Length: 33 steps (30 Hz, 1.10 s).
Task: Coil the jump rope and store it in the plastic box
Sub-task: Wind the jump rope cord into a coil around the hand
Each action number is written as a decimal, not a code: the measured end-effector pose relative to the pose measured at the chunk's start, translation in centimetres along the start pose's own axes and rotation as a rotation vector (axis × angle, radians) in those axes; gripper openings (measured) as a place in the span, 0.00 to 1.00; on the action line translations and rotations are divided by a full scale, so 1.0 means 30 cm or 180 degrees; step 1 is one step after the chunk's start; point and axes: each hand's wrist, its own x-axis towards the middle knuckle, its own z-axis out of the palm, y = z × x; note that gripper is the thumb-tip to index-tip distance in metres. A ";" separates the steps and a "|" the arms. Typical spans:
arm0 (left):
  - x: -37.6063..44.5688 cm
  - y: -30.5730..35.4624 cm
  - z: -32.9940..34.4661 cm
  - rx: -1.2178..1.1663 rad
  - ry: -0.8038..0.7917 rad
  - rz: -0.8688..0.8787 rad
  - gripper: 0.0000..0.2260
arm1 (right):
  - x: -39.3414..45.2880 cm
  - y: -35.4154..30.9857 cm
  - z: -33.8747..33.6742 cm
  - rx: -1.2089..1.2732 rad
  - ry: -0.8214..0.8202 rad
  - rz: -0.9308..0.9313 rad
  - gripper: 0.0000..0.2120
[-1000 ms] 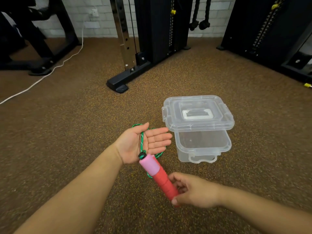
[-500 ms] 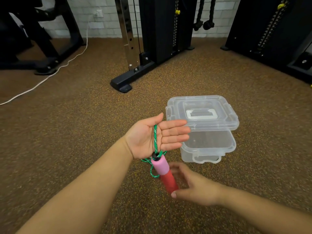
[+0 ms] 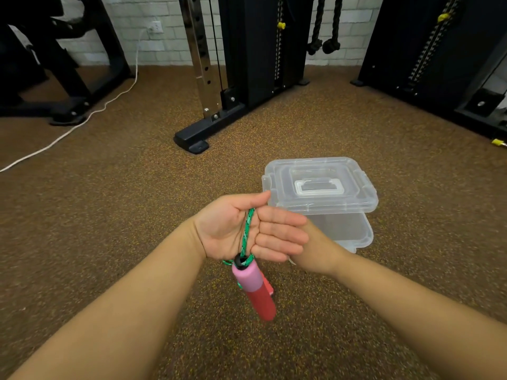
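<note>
Coil approx. done: green rope (image 3: 247,231) wound round my flat, spread-fingered L hand (image 3: 247,231), handle (image 3: 256,287) dangling below; R hand (image 3: 315,250) behind it, fingers hidden, grip unclear; box (image 3: 345,229) on floor w/ lid (image 3: 319,185) ajar — stowing left.

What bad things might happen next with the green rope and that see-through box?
The green rope lies across the open left hand with no fingers closed on it, so the loops might slide off. The pink and red handle dangles below and may swing and pull the rope loose. The lid sits crooked over the plastic box, leaving a small gap, so the rope might not fit in until it is moved.
</note>
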 end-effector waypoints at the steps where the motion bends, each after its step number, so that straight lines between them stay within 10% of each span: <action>1: -0.010 0.010 -0.003 -0.0102 0.0008 0.0086 0.24 | -0.002 -0.001 0.008 0.0187 0.0118 0.0071 0.11; 8: -0.028 0.036 0.000 -0.0350 0.1423 0.1011 0.26 | -0.116 0.050 0.092 -0.1190 0.0031 0.0377 0.12; 18: 0.034 0.015 0.008 0.0382 0.2087 0.0545 0.30 | -0.129 -0.072 0.070 -0.1575 -0.0118 -0.0330 0.13; 26: 0.022 -0.008 -0.010 0.0795 0.1980 -0.0166 0.43 | -0.098 -0.111 -0.029 -0.1043 0.0319 -0.0341 0.10; 33: 0.016 -0.005 0.026 0.0928 0.0685 -0.1260 0.57 | -0.037 -0.058 -0.100 -0.0873 0.0597 -0.0061 0.08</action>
